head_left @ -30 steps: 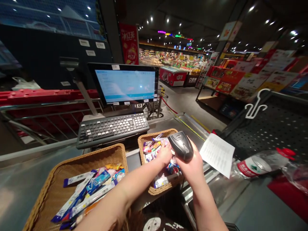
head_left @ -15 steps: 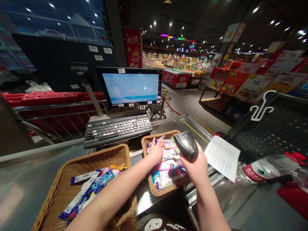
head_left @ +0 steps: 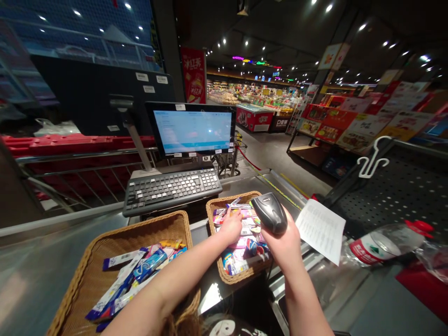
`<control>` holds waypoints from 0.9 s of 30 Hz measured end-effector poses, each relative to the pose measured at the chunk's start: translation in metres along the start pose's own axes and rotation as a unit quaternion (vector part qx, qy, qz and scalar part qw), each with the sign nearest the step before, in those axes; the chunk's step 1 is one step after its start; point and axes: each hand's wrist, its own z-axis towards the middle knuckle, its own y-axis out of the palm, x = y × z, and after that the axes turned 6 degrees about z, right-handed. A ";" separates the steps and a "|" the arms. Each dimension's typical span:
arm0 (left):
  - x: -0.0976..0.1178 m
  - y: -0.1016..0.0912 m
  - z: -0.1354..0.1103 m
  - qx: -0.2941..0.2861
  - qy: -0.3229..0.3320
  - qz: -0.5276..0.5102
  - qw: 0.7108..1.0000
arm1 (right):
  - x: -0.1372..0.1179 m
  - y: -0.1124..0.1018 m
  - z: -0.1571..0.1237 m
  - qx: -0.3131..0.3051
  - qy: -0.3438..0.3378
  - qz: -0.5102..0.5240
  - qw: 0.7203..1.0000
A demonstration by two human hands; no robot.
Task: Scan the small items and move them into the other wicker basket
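My right hand grips a dark handheld barcode scanner, held over the right side of a small wicker basket full of colourful snack packets. My left hand reaches into that basket with its fingers curled down onto the packets; whether it holds one I cannot make out. A larger wicker basket with long blue and white packets lies under my left forearm.
A checkout keyboard and lit monitor stand behind the baskets. A printed sheet and a plastic bottle with red cap lie to the right on the steel counter. Store aisles stretch beyond.
My left hand moved further back in the small basket, then came down onto the packets. The scanner stayed over the basket's right side.
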 end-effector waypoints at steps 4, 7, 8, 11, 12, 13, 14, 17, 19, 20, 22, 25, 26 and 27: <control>-0.011 -0.021 -0.004 0.023 0.020 0.009 1.000 | -0.002 -0.002 0.001 0.005 0.009 0.008 1.000; -0.027 -0.055 -0.010 0.063 0.023 0.032 0.997 | -0.003 -0.003 0.002 0.011 0.009 0.012 1.000; -0.033 -0.069 -0.013 0.090 0.024 0.047 0.995 | -0.004 -0.002 0.003 0.012 0.005 0.012 1.000; -0.049 -0.116 -0.026 0.183 0.030 0.102 0.977 | -0.007 0.001 0.004 0.017 -0.029 0.013 0.999; -0.053 -0.132 -0.032 0.212 0.027 0.123 0.969 | -0.009 0.003 0.005 0.020 -0.045 0.015 0.999; -0.057 -0.146 -0.038 0.238 0.023 0.142 0.960 | -0.012 0.005 0.005 0.024 -0.062 0.017 0.998; -0.059 -0.160 -0.044 0.261 0.018 0.158 0.952 | -0.015 0.007 0.006 0.026 -0.078 0.021 0.996; -0.065 -0.194 -0.063 0.304 -0.004 0.186 0.935 | -0.029 0.014 0.008 0.018 -0.124 0.032 0.992; -0.069 -0.211 -0.074 0.320 -0.020 0.195 0.927 | -0.039 0.020 0.010 0.006 -0.155 0.030 0.987; -0.071 -0.218 -0.079 0.327 -0.028 0.198 0.924 | -0.044 0.023 0.010 -0.001 -0.170 0.026 0.985; -0.077 -0.231 -0.088 0.336 -0.049 0.203 0.918 | -0.052 0.029 0.010 -0.015 -0.197 0.021 0.980; -0.088 -0.248 -0.102 0.340 -0.081 0.211 0.913 | -0.062 0.039 0.010 -0.044 -0.225 0.020 0.973; -0.091 -0.252 -0.106 0.338 -0.090 0.214 0.912 | -0.066 0.042 0.009 -0.058 -0.231 0.020 0.971; -0.094 -0.256 -0.111 0.335 -0.098 0.216 0.912 | -0.069 0.045 0.009 -0.073 -0.237 0.021 0.969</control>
